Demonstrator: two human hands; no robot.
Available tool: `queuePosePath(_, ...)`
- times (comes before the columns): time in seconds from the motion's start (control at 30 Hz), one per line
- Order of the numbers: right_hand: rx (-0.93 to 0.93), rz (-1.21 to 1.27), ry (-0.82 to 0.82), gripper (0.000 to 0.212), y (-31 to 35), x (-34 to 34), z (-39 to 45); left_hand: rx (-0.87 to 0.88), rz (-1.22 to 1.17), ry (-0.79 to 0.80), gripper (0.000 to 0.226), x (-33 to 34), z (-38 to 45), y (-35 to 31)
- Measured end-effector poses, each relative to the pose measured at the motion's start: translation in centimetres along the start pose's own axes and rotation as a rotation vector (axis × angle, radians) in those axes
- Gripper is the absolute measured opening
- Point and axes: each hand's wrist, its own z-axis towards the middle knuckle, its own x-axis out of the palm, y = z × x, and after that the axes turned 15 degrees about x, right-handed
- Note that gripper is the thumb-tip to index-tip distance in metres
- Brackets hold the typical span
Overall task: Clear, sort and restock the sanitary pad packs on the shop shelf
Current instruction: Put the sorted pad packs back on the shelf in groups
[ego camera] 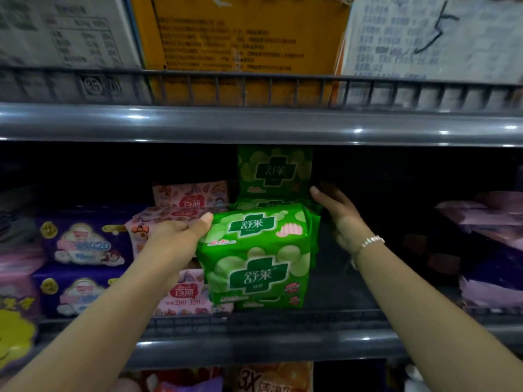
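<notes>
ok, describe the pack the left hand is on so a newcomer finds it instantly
Middle shelf, centre, the green stack. It is the front top green pack, tilted forward, the left hand gripping its left edge. Only this one shows a pink pad picture and "15+5".

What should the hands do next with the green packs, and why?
Probably slide the front green pack back onto the shelf. The left hand grips its left edge, with its thumb on top. The right hand is open beside the green packs behind it, and the front one sits tilted near the shelf's front rail.
</notes>
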Motion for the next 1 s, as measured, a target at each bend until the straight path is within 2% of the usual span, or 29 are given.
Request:
queuePosePath(0.1, -0.182, -0.126, -0.034, 0.042, -1.0, -1.0, -6.0, -0.008, -0.001, 0.014, 0.035, 0.2, -0.4, -0.7)
queuePosePath(0.17, -0.238, -0.308, -0.001, 0.024, -1.6, -1.6, -9.5, 0.002, 0.002, 0.015, 0.036, 0.2, -0.7, -1.3)
queuePosePath(0.2, -0.217, -0.355, 0.036, 0.026, -1.7, -1.8, -10.9, 0.004, 0.004, 0.013, 0.037, 0.4, -0.7, -1.7)
queuePosePath(0.3, -0.203, -0.460, 0.132, 0.058, -1.5, -2.1, -12.6, 0.016, -0.056, -0.009, 0.032, 1.5, -0.4, -3.5)
queuePosePath(0.33, -0.218, -0.505, 0.134, 0.058, -1.1, -1.8, -12.8, 0.030, -0.079, -0.013, 0.030, 1.9, -0.3, -4.2)
queuePosePath(0.4, -0.256, -0.524, 0.065, 0.049, -0.1, -1.4, -12.6, 0.072, -0.095, -0.003, 0.028, 2.6, -0.1, -5.3)
queuePosePath(0.5, -0.292, -0.416, -0.049, 0.051, 1.3, -1.2, -11.4, 0.155, -0.145, 0.061, 0.033, 3.4, -0.3, -6.6)
queuePosePath(0.6, -0.317, -0.405, -0.067, 0.072, 2.2, -1.0, -10.1, 0.296, -0.182, 0.135, 0.031, 3.8, -0.5, -7.1)
queuePosePath(0.67, -0.311, -0.402, -0.093, 0.083, 2.6, -0.7, -9.1, 0.379, -0.112, 0.174, 0.030, 3.7, -0.1, -6.8)
queuePosePath(0.77, -0.265, -0.442, -0.126, 0.080, 2.8, 0.4, -7.4, 0.428, 0.006, 0.209, 0.031, 4.1, 1.1, -5.3)
queuePosePath(0.83, -0.207, -0.439, -0.118, 0.076, 2.5, 1.2, -6.1, 0.426, 0.041, 0.208, 0.041, 4.5, 2.5, -4.0)
queuePosePath(0.93, -0.130, -0.391, -0.165, 0.058, 2.4, 1.8, -4.9, 0.414, 0.250, 0.204, 0.060, 5.0, 4.5, -2.6)
queuePosePath(1.0, -0.112, -0.379, -0.161, 0.049, 2.4, 1.9, -4.1, 0.384, 0.413, 0.217, 0.066, 5.4, 5.6, -2.4)
